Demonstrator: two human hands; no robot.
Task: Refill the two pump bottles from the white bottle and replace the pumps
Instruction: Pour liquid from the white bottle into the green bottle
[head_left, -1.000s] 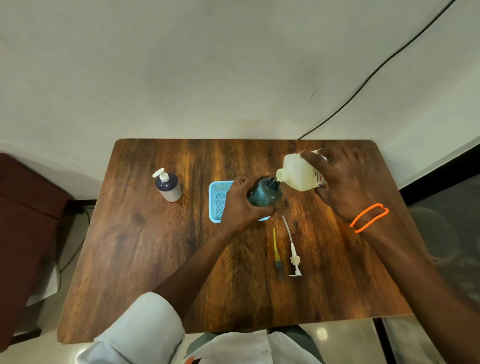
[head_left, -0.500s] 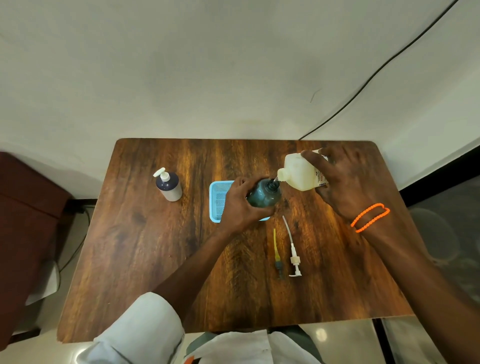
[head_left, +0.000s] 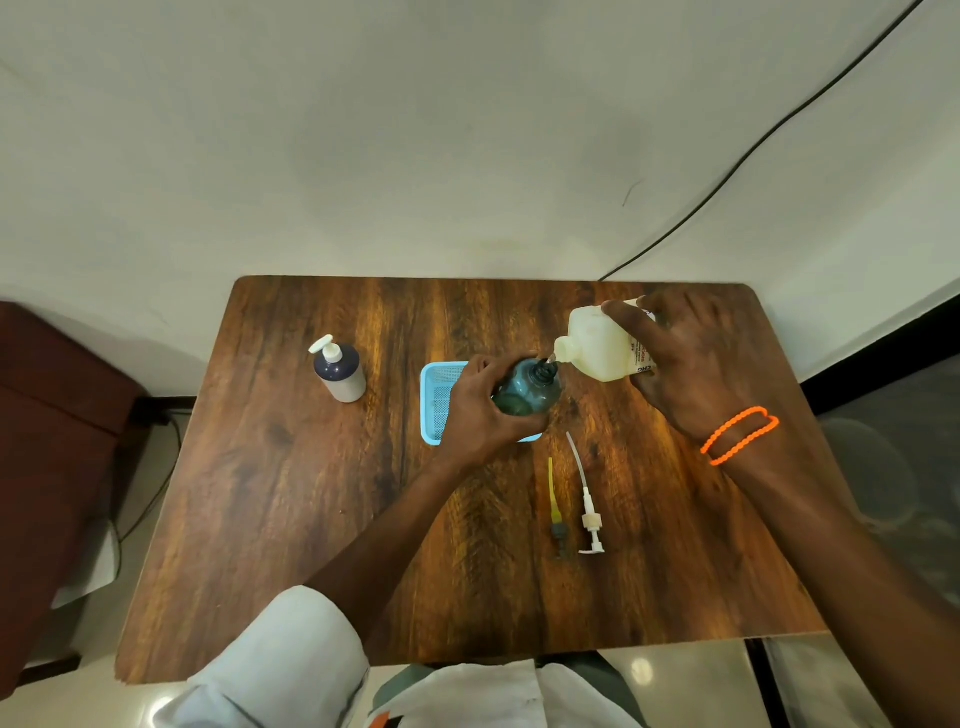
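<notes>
My left hand (head_left: 480, 408) grips a teal pump bottle (head_left: 530, 387) with its pump off, standing at the table's middle. My right hand (head_left: 691, 364) holds the white bottle (head_left: 600, 345) tipped on its side, its spout right at the teal bottle's open neck. Two loose pumps lie on the wood nearer to me: a dark one with a yellow tube (head_left: 555, 512) and a white one with a clear tube (head_left: 587, 504). A dark blue-and-white pump bottle (head_left: 338, 371) stands at the left with a white pump on it.
A light blue plastic basket (head_left: 436, 402) sits on the wooden table (head_left: 270, 493) just behind my left hand. A black cable (head_left: 753, 150) runs up the wall at the back right. A dark red seat stands left of the table.
The white bottle's spout has stayed at the teal bottle's neck, lifted very slightly. Both hands keep their hold.
</notes>
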